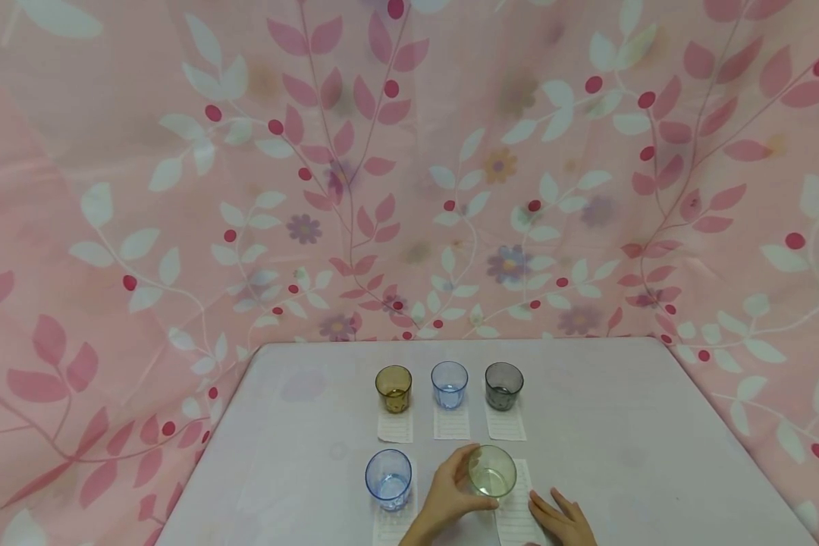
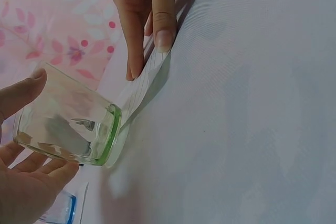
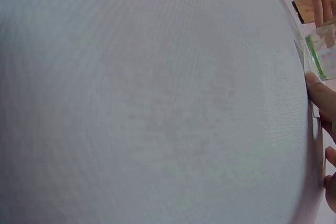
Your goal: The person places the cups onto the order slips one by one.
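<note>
My left hand (image 1: 447, 493) grips a clear glass with a pale green tint (image 1: 493, 472), thumb on one side and fingers round the other. The glass is upright, its green base (image 2: 109, 139) close over the table beside a lined paper slip (image 1: 514, 508). My right hand (image 1: 563, 519) rests on that slip with fingers extended, the fingertips and thumb touching the paper. In the left wrist view, the slip's near edge stands slightly off the table. The right wrist view shows only part of this hand (image 3: 323, 100) at its right edge.
A blue glass (image 1: 389, 480) stands left of my left hand on another slip. Behind are an amber glass (image 1: 393, 388), a light blue glass (image 1: 449, 385) and a grey glass (image 1: 503, 387), each with a paper slip before it. Floral cloth (image 1: 409, 189) hangs behind the white table (image 1: 300, 455).
</note>
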`<state>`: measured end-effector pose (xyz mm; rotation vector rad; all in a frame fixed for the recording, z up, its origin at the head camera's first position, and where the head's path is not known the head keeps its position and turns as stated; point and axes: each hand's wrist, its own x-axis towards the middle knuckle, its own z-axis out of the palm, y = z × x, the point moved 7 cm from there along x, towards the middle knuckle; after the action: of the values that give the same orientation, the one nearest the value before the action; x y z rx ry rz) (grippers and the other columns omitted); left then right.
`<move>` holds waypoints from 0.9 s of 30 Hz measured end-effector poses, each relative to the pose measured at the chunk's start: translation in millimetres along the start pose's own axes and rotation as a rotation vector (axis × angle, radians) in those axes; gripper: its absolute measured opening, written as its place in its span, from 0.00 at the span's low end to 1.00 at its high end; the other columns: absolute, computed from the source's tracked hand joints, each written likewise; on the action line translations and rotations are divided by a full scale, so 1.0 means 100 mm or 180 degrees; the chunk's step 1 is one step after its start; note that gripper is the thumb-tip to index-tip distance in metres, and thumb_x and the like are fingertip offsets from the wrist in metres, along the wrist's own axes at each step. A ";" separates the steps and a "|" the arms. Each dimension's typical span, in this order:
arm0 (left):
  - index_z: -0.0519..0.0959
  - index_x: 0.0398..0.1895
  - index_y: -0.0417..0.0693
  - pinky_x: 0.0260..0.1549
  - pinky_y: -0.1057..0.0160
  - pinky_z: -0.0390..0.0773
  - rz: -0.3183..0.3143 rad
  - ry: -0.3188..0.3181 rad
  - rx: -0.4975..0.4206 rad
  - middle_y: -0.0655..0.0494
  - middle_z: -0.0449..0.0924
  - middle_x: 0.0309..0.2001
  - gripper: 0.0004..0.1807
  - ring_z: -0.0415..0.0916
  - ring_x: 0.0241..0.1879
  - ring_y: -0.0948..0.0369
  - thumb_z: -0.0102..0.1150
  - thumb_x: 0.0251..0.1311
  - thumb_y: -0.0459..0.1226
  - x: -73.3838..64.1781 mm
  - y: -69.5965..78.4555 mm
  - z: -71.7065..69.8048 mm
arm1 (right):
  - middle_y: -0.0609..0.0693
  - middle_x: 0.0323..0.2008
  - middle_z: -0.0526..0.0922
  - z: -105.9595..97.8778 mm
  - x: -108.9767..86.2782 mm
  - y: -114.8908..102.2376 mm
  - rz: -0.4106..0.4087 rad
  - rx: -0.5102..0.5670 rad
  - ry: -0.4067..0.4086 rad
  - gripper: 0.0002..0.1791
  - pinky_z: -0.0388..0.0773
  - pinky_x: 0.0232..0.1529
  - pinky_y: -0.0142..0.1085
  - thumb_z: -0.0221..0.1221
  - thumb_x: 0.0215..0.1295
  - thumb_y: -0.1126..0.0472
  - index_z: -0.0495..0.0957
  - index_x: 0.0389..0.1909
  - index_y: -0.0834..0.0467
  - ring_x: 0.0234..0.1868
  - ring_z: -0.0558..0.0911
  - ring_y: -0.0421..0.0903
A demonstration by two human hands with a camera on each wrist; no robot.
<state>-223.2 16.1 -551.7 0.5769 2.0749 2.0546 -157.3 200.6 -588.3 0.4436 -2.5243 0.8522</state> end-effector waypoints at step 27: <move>0.65 0.62 0.32 0.60 0.53 0.68 -0.0021 -0.0109 0.0053 0.39 0.73 0.58 0.42 0.69 0.60 0.47 0.73 0.38 0.25 0.05 -0.06 0.23 | 0.23 0.57 0.65 0.00 -0.07 0.03 -0.0081 0.0130 0.0240 0.36 0.60 0.45 0.73 0.73 0.34 0.52 0.74 0.52 0.39 0.65 0.48 0.18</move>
<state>-220.4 39.0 -557.2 0.6028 2.0739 2.0112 -152.9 203.7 -593.6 0.4475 -2.4313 0.8954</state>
